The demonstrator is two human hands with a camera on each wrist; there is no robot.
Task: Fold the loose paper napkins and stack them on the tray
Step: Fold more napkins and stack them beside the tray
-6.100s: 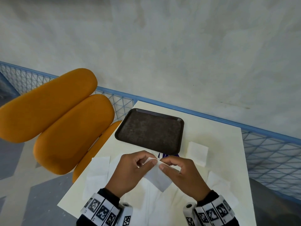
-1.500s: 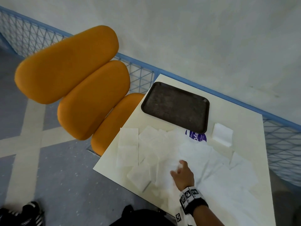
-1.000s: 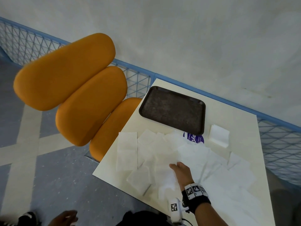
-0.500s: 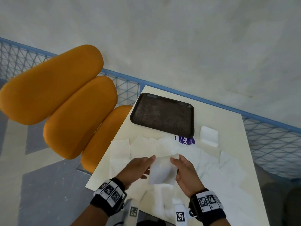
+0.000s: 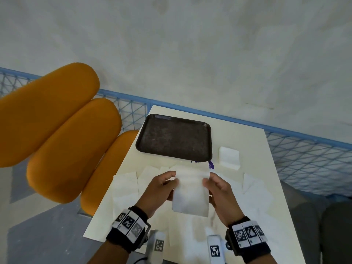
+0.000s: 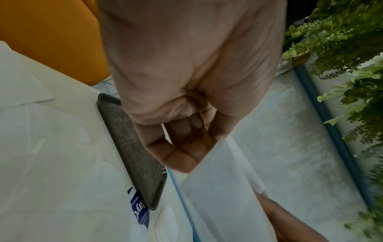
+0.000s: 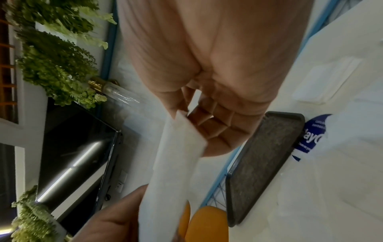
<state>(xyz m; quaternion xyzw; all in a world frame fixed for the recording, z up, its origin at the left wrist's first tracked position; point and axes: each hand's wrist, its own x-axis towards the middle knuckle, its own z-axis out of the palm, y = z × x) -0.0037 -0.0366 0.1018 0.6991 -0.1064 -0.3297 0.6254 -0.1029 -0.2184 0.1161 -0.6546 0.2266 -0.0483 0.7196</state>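
i hold one white napkin (image 5: pixel 190 193) up in the centre of the head frame, above the table (image 5: pixel 238 134). my left hand (image 5: pixel 160 191) pinches its left edge, grip curled round the paper; my right hand (image 5: pixel 221 193) pinches the right edge the same way. the dark tray (image 5: pixel 171 139) sits bare just above the napkin in the frame. loose napkins (image 5: pixel 125 185) lie spread across the lower table. a small folded stack (image 5: pixel 228 156) rests right of the tray. orange seat cushions (image 5: pixel 66 145) fill the left.

left hand (image 6: pixel 186 91) fingers (image 6: pixel 180 153) around napkin (image 6: pixel 223 193) edge, beside dark tray (image 6: pixel 132 147)
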